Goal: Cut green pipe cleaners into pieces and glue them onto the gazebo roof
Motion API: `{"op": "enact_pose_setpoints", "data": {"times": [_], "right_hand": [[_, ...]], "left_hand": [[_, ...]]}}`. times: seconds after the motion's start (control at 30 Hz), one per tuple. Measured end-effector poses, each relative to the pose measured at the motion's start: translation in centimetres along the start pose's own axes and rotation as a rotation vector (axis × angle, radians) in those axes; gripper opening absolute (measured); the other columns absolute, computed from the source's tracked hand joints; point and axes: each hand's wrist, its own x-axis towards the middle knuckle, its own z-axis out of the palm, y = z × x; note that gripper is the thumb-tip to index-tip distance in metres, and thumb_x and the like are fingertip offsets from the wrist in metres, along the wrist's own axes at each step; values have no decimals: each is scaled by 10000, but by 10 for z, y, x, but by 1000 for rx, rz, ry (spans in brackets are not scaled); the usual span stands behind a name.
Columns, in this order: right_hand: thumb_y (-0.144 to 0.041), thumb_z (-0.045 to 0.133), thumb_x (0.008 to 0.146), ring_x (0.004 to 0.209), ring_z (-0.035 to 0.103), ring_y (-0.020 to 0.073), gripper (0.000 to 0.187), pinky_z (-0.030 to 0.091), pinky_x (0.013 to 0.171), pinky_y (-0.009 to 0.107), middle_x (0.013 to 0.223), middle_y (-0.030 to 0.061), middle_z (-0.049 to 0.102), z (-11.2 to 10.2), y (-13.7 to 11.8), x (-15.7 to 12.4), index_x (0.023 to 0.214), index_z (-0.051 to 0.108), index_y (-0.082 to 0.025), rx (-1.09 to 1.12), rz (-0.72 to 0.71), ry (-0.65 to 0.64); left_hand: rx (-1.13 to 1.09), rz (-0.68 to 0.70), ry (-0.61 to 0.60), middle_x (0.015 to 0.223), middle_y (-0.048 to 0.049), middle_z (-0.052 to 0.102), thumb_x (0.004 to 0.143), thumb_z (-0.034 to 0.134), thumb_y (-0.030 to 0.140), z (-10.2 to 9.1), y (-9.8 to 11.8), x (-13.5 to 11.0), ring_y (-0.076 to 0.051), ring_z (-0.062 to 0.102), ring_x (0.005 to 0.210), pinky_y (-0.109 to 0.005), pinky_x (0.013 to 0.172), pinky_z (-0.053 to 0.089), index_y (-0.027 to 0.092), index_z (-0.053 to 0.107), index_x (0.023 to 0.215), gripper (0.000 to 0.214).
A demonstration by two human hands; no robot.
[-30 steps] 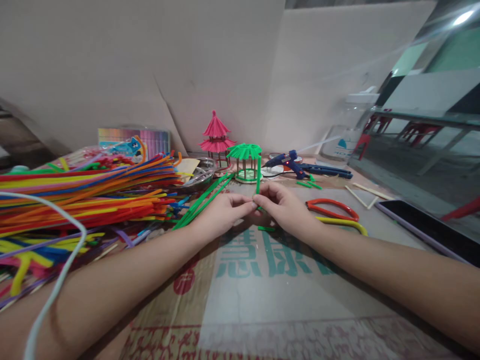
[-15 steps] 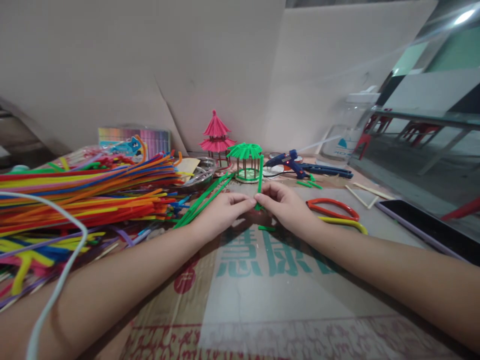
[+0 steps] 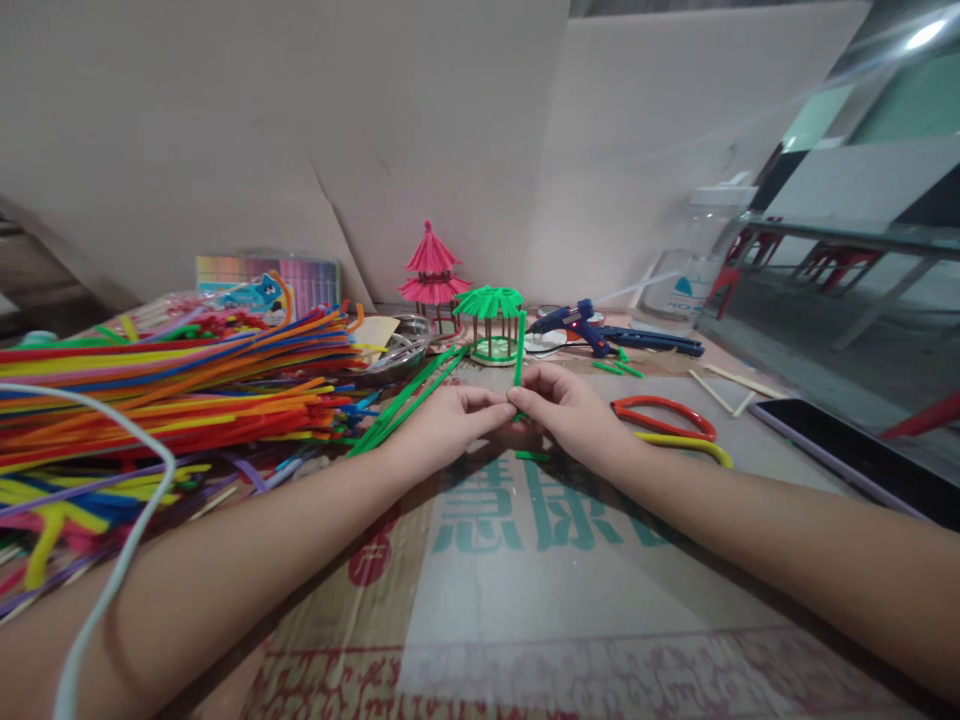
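A green pipe cleaner stands upright between the fingertips of both hands, its lower end hidden by them. My left hand pinches it from the left. From the other side my right hand grips it between thumb and forefinger. Below the hands lies a short green piece. Just behind them stands a small pavilion with a green roof, brown posts and a round green base. A pink two-tiered pavilion is further back. Long green pipe cleaners lie beside my left hand.
Bundles of coloured pipe cleaners cover the left side, with a white cable over my left forearm. At right are a blue glue gun, red-and-yellow-handled pliers, a phone and a clear jug.
Almost nothing differs. Both hands keep their pinch on the green pipe cleaner, and the view has shifted very slightly.
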Motion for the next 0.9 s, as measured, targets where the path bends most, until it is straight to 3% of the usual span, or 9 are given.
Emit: {"op": "enact_pose_setpoints", "data": {"times": [0.43,0.63,0.9], "right_hand": [[-381,604,815,495,402,72,224,306,467,225,637,-73,464,0,7,1,780,469,-205,71,-12,-14],[-409,614,802,481,403,77,259,306,460,228,612,-77,455,0,6,1,763,450,-212,59,7,-23],[-385,600,812,487,397,75,237,305,460,226,625,-75,447,1,6,1,759,450,-210,35,0,-17]], "left_hand": [[-97,-43,10,792,-62,740,788,659,369,2,3,0,-111,611,612,-204,548,406,134,724,840,250],[-58,7,-5,807,-73,740,780,664,410,0,-2,1,-140,628,657,-230,589,431,128,727,850,297],[35,2,-7,705,-38,686,799,626,449,-1,-1,0,-85,489,505,-201,458,301,132,714,878,339]]}}
